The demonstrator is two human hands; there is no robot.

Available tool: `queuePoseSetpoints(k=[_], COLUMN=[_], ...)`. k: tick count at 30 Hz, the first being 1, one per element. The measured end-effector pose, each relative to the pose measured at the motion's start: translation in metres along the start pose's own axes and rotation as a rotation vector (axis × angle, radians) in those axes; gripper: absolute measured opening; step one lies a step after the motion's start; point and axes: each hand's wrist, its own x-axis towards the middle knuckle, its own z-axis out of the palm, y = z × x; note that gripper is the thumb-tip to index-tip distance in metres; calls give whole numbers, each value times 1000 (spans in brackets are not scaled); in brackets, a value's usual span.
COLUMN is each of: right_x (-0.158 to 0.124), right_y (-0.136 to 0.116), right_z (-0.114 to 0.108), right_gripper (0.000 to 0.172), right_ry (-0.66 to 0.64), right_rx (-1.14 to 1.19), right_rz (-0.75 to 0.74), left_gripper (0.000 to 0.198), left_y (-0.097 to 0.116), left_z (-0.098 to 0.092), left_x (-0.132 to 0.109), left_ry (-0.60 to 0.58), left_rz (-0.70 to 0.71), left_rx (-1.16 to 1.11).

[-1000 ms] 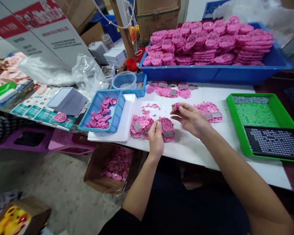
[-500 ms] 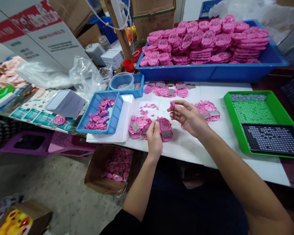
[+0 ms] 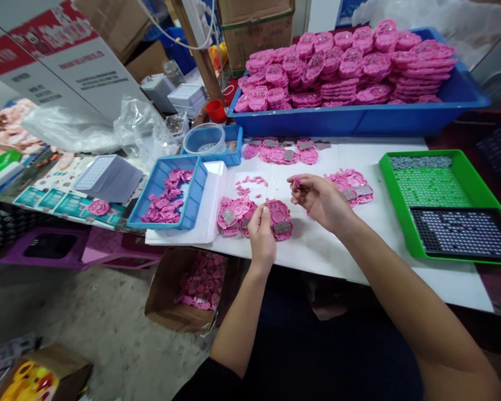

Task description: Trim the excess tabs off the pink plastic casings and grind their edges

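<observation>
White tabletop (image 3: 392, 239) above grey floor (image 3: 117, 312): left hand (image 3: 262, 236) grips pink casing (image 3: 280, 214), right hand (image 3: 322, 201) pinches small piece (image 3: 296, 181).

Black left sleeve (image 3: 215, 374), dark clothing (image 3: 334, 356), bare forearms (image 3: 386, 273), bare hands (image 3: 263, 242)

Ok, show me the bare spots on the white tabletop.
Bare: a patch bordered by blue tub, pink shells beside the right hand, and green tray; another between right forearm and tray. Crowded: around the left hand, with more shells and pink bits.
</observation>
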Motion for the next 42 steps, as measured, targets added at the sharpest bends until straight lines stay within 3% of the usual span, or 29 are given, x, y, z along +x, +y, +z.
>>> queuePoseSetpoints(k=[7, 14, 22, 26, 42], right_x=[3, 2, -3, -3, -8], right_y=[4, 6, 2, 1, -9], right_z=[-1, -3, 0, 1, 5], right_gripper=[10, 20, 28, 24, 24], right_ry=[55, 85, -14, -51, -77], right_rx=[-24, -106, -7, 36, 20], right_rz=[-62, -69, 7, 43, -64], left_gripper=[40, 39, 40, 39, 41], left_y=[0, 2, 1, 1, -6], left_z=[0, 1, 0, 0, -3], left_x=[0, -1, 0, 0, 2], left_ry=[-3, -2, 3, 0, 18], left_rz=[2, 5, -9, 7, 8], left_rx=[-3, -1, 41, 43, 53])
